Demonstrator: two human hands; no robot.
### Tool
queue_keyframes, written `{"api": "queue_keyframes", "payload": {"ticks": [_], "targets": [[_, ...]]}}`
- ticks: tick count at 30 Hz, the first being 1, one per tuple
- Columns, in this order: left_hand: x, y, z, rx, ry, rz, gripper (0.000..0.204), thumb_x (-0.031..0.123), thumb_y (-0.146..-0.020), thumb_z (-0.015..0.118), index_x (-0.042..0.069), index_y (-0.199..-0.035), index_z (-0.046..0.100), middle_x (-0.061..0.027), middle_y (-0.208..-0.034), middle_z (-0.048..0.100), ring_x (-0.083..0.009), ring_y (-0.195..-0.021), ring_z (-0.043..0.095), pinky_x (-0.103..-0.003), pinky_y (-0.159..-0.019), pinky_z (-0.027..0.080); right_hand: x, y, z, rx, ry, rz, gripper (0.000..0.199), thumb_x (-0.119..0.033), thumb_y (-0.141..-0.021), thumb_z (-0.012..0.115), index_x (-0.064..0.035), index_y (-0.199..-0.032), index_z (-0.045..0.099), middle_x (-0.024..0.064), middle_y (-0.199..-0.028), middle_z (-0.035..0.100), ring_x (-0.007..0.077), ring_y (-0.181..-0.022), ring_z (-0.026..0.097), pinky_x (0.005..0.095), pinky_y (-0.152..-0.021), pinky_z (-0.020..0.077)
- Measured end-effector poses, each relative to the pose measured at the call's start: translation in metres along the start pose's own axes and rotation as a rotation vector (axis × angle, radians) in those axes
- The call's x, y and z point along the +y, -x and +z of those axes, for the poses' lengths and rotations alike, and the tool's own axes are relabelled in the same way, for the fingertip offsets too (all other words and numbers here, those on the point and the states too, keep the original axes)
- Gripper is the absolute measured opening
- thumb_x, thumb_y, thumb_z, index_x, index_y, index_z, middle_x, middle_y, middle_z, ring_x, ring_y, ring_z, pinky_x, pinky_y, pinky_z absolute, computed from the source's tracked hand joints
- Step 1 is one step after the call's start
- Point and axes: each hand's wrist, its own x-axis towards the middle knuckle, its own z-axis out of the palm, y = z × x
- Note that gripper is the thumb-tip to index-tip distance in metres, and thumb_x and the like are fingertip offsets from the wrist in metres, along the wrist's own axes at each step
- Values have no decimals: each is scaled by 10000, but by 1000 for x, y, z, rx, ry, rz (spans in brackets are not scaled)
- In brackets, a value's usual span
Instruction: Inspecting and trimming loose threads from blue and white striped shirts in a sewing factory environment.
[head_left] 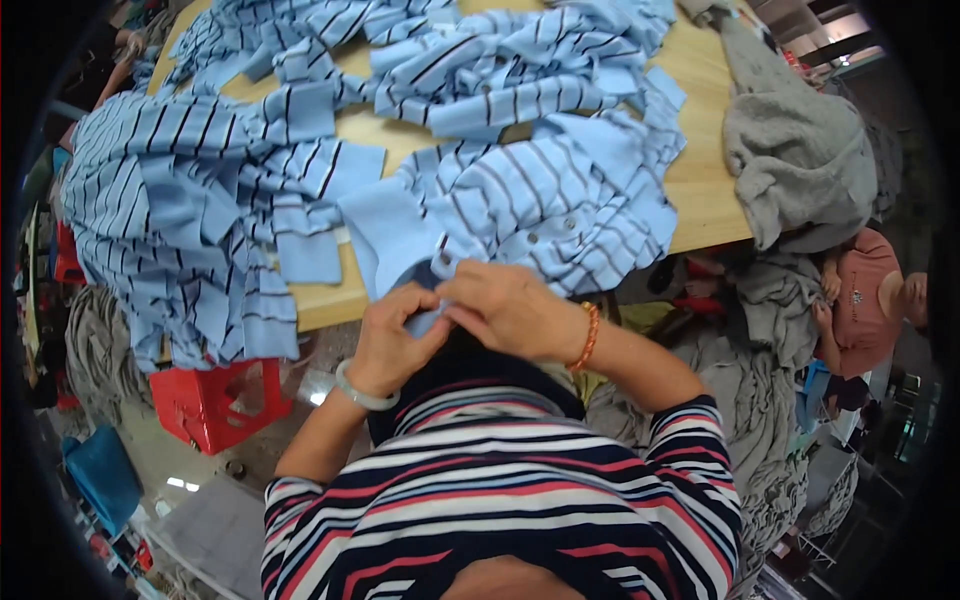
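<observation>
A light-blue buttoned cardigan with dark stripes lies on the near part of the table, its near edge drawn over the front toward me. My left hand, a pale bangle on its wrist, pinches that edge between thumb and fingers. Close beside it, my right hand, with an orange beaded bracelet, has its fingertips closed on the same edge. The fingertips of both hands nearly meet. Dark round buttons run along the fabric just beyond my hands. Whether anything small is between my fingertips is hidden.
More blue striped garments are heaped left and at the back of the wooden table. Grey knitwear hangs over its right corner. A red plastic stool stands below left. A person in a salmon-coloured top is at right.
</observation>
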Motion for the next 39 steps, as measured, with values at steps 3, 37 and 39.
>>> {"api": "queue_keyframes", "payload": {"ticks": [3,37,39], "targets": [[-5,-1,3,-15,-69,-11,161,81,-735,687,5,-853,608,-96,-746,604,-196,-664,590,-272,-617,453,-1,3,7,61,35,-72,93,-60,-778,650,-48,-852,595,95,-757,517,280,-683,567,361,-573,458],[11,-15,11,227,606,-444,238,89,-813,712,14,-1027,638,-15,-945,641,-114,-833,585,-251,-754,452,-4,11,9,125,86,39,150,-68,-818,506,-3,-952,507,157,-838,547,320,-733,610,386,-610,510],[14,-19,12,219,586,-429,246,95,-812,715,14,-1031,637,-18,-948,642,-115,-836,587,-253,-759,453,-4,11,9,228,77,18,123,-67,-810,508,-3,-915,502,155,-837,548,310,-742,616,377,-613,512]]}}
